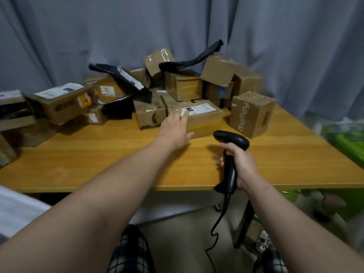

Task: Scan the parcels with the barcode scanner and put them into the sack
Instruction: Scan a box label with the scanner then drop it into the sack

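Where the lower frame edge cuts off both forearms, checked fabric (130, 253) on the person's legs shows between them. The black cable (221, 213) of the barcode scanner (232, 138) hangs below the table edge, and its far end runs out of frame.

The right hand (241, 166) is wrapped round the scanner's handle above the near edge of the wooden table (98, 158). The scanner head is uppermost and points forward-left toward the parcels. The trigger finger is hidden behind the handle.

The left hand (174, 131) is further out, well apart from the right. Its fingers (182, 117) are straight and laid on top of a flat cardboard parcel (204, 123), covering a corner of its white shipping label (201, 109). The thumb is spread beside the parcel's front face, and whether it touches cannot be told. The label print is too blurred to read.

Just right of this parcel stands a taller printed carton (250, 115). Behind, more cardboard parcels (189, 87) and black poly mailers (128, 79) lie heaped and partly hide one another. Those at the left are cut off by the frame. Blurred green shapes (342, 138) right of the table cannot be identified. A grey curtain (78, 36) closes the background.
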